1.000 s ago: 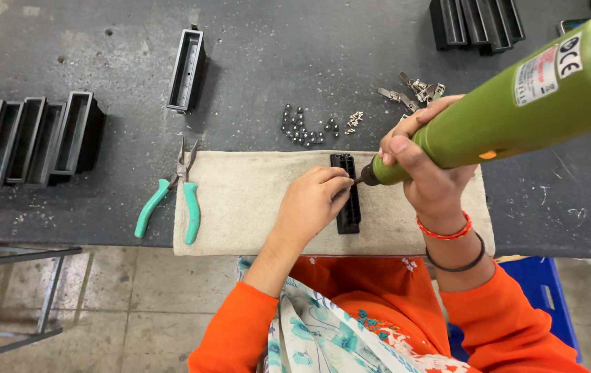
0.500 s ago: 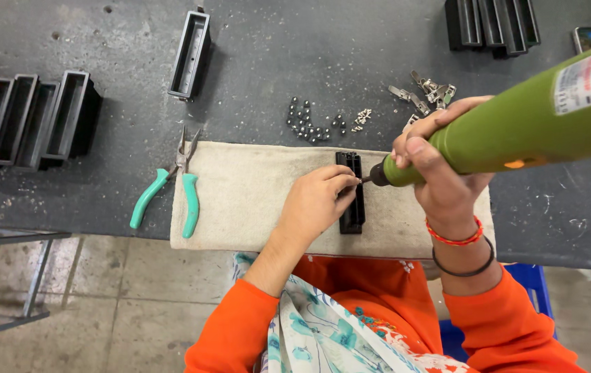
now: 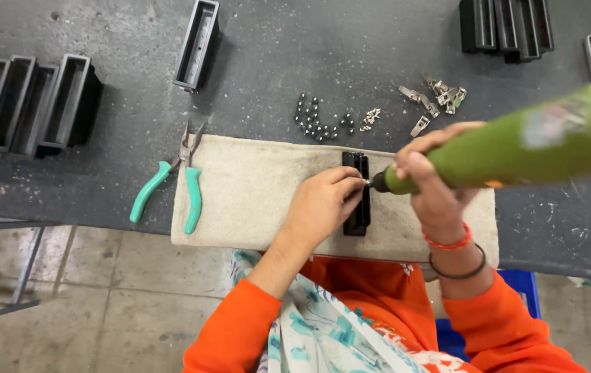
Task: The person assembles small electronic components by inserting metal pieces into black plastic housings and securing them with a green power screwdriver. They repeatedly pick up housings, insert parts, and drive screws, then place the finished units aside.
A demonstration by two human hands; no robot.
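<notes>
Far to the left of the hands: a row of open black rectangular housings (image 3: 26,100) stands side by side on the dark grey worktop (image 3: 274,62).
Up and left of the hands: a single black rectangular housing (image 3: 197,43) lies by itself, well apart from the row.
Left of the left hand: teal-handled pliers (image 3: 171,183) lie half on the edge of the beige cloth mat (image 3: 261,193), jaws pointing away from the person.
Left hand: the left hand (image 3: 319,204) presses down on the slim black rectangular part (image 3: 357,193), fingertips pinched at its right edge, right where the tool tip meets it.
Part: it lies lengthwise on the mat, between the two hands.
Just beyond the hands: a scatter of small dark steel balls (image 3: 316,117), a few tiny light screws (image 3: 370,117) and some small bright metal clips (image 3: 437,100) lie loose on the worktop.
Right hand: the right hand (image 3: 433,186) is clenched round the nose of a fat green power screwdriver (image 3: 516,152), tip aimed at the part's edge.
Step in hand: looks like driving a small fastener into the part, I'd say; the fastener itself is too small to tell.
Next move calls for: a steady hold-down by the left hand and the tip kept square, lest it skid towards the fingertips.
</notes>
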